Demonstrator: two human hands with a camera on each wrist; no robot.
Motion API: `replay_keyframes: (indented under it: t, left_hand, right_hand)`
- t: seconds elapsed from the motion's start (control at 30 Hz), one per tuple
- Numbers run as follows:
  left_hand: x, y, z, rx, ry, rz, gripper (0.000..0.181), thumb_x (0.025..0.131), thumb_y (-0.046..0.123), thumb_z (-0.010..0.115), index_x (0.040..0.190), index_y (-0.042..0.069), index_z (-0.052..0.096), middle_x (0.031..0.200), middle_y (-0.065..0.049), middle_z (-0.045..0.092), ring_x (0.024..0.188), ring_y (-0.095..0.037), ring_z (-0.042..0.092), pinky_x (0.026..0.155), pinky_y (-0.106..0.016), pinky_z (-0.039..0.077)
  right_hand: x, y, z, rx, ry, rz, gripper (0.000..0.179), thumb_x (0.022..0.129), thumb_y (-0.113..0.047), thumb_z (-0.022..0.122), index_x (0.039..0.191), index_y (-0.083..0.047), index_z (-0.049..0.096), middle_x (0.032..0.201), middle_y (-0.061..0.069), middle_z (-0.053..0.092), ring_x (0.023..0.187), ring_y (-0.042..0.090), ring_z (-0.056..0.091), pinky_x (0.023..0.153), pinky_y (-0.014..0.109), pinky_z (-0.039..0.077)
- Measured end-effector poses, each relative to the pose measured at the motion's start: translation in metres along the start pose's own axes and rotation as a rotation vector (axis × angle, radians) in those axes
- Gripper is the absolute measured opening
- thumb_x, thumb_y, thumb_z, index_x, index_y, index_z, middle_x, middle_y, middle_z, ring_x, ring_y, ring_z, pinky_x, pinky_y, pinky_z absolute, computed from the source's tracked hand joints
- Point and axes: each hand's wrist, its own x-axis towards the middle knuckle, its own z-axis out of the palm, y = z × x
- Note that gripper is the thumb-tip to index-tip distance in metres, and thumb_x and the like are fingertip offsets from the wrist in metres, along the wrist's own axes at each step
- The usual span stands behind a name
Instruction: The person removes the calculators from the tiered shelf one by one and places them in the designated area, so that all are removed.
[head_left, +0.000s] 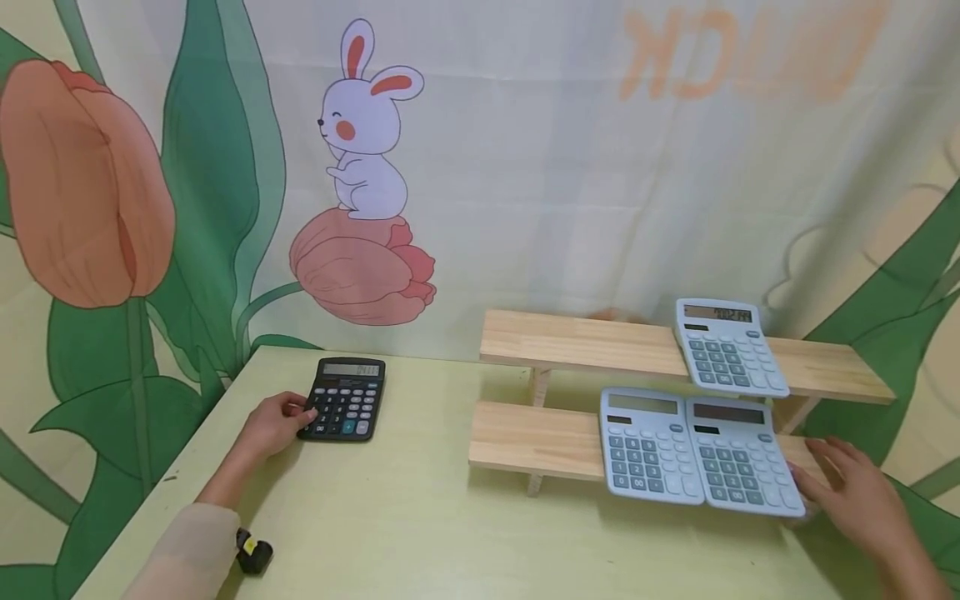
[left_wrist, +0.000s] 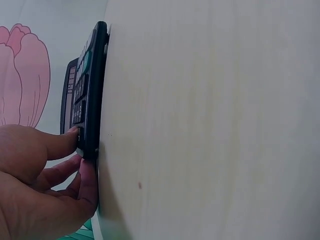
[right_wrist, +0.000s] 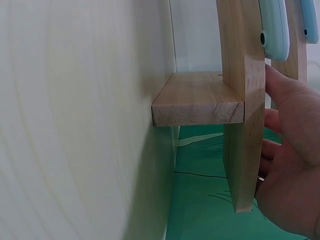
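My left hand (head_left: pixel 272 427) pinches the lower left corner of a black calculator (head_left: pixel 345 400) on the table; in the left wrist view the thumb (left_wrist: pixel 65 142) lies over its edge and the other fingers are underneath. Digits show on its display. At the right, my right hand (head_left: pixel 862 496) is at the end of the lower wooden shelf, thumb right at the edge of a light blue calculator (head_left: pixel 742 454). Its fingers rest loosely against the board (right_wrist: pixel 254 95). A matching blue calculator (head_left: pixel 651 446) lies to the left, side by side with it.
A third blue calculator (head_left: pixel 727 346), its display lit with digits, leans on the upper shelf (head_left: pixel 577 337). The lower shelf (head_left: pixel 536 437) stands just in front. Behind the table (head_left: pixel 420 517) hangs a printed curtain (head_left: pixel 525 167). A black strap device (head_left: pixel 253 554) is on my left wrist.
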Motion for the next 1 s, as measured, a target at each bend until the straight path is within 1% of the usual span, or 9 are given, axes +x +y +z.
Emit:
replay_keyframes:
  t: [0.23,0.37,0.53,0.63,0.7,0.77,0.83,0.9,1.0]
  left_hand:
    - [0.004,0.002,0.004,0.004,-0.013,-0.008,0.048,0.109,0.023,0.061,0.141,-0.010,0.050,0.124,-0.030,0.058,0.108,-0.040,0.054,0.089,-0.049,0.050]
    - [0.005,0.000,0.002,0.001,-0.002,-0.002,0.048,0.109,0.023,0.062,0.141,-0.010,0.049,0.125,-0.032,0.058,0.109,-0.041,0.054,0.090,-0.051,0.050]
    - [-0.002,-0.003,-0.002,-0.021,-0.002,0.012,0.052,0.107,0.024,0.062,0.141,-0.013,0.048,0.129,-0.036,0.058,0.112,-0.044,0.058,0.091,-0.053,0.052]
    - [-0.008,0.002,-0.006,-0.001,0.024,0.055,0.056,0.108,0.029,0.061,0.142,-0.014,0.048,0.131,-0.036,0.058,0.116,-0.047,0.059,0.093,-0.056,0.053]
    - [-0.015,0.015,-0.009,0.001,0.073,0.123,0.058,0.109,0.032,0.059,0.142,-0.013,0.048,0.131,-0.035,0.059,0.118,-0.048,0.059,0.096,-0.058,0.053]
    - [-0.025,0.037,-0.012,-0.026,0.145,0.220,0.056,0.109,0.032,0.059,0.143,-0.011,0.050,0.129,-0.032,0.060,0.119,-0.047,0.060,0.098,-0.059,0.053]
    - [-0.041,0.067,-0.012,-0.088,0.205,0.328,0.052,0.109,0.030,0.061,0.143,-0.008,0.052,0.127,-0.028,0.061,0.120,-0.045,0.061,0.102,-0.058,0.053]
    - [-0.059,0.099,-0.009,-0.155,0.240,0.438,0.046,0.109,0.027,0.062,0.142,-0.005,0.054,0.126,-0.023,0.063,0.118,-0.040,0.063,0.103,-0.055,0.053]
    - [-0.086,0.145,0.001,-0.243,0.231,0.562,0.043,0.107,0.025,0.067,0.140,0.000,0.058,0.125,-0.016,0.065,0.117,-0.032,0.064,0.105,-0.050,0.054]
  right_hand:
    - [-0.001,0.002,-0.007,0.009,-0.014,0.021,0.070,0.108,-0.043,0.060,0.144,0.016,0.045,0.148,0.052,0.029,0.129,0.074,0.030,0.097,0.085,0.029]
    - [0.002,0.001,-0.006,0.031,-0.019,0.019,0.073,0.108,-0.045,0.059,0.146,0.015,0.045,0.149,0.051,0.028,0.130,0.074,0.030,0.097,0.086,0.029]
    - [0.001,0.002,-0.002,0.032,-0.032,0.007,0.073,0.107,-0.045,0.061,0.144,0.016,0.047,0.146,0.052,0.031,0.129,0.073,0.033,0.096,0.084,0.032]
    - [0.001,0.001,0.001,0.026,-0.022,0.007,0.073,0.106,-0.046,0.062,0.143,0.016,0.048,0.145,0.052,0.033,0.128,0.073,0.034,0.096,0.084,0.032]
    - [0.002,0.000,0.000,0.025,-0.012,0.010,0.073,0.107,-0.047,0.061,0.143,0.016,0.048,0.145,0.052,0.033,0.128,0.073,0.033,0.096,0.084,0.032]
    - [0.002,-0.001,-0.002,0.025,-0.008,0.012,0.073,0.107,-0.047,0.061,0.143,0.016,0.048,0.145,0.052,0.033,0.128,0.073,0.033,0.097,0.084,0.031]
    - [0.002,-0.001,-0.003,0.025,-0.015,0.022,0.074,0.107,-0.047,0.060,0.144,0.016,0.047,0.146,0.052,0.031,0.129,0.073,0.032,0.097,0.085,0.031]
    - [0.002,-0.001,-0.003,0.029,-0.029,0.031,0.075,0.107,-0.048,0.059,0.145,0.016,0.046,0.147,0.052,0.030,0.129,0.073,0.031,0.097,0.085,0.031]
    - [0.002,-0.001,-0.003,0.034,-0.043,0.039,0.077,0.107,-0.049,0.059,0.146,0.016,0.044,0.148,0.052,0.029,0.130,0.074,0.030,0.097,0.085,0.030]
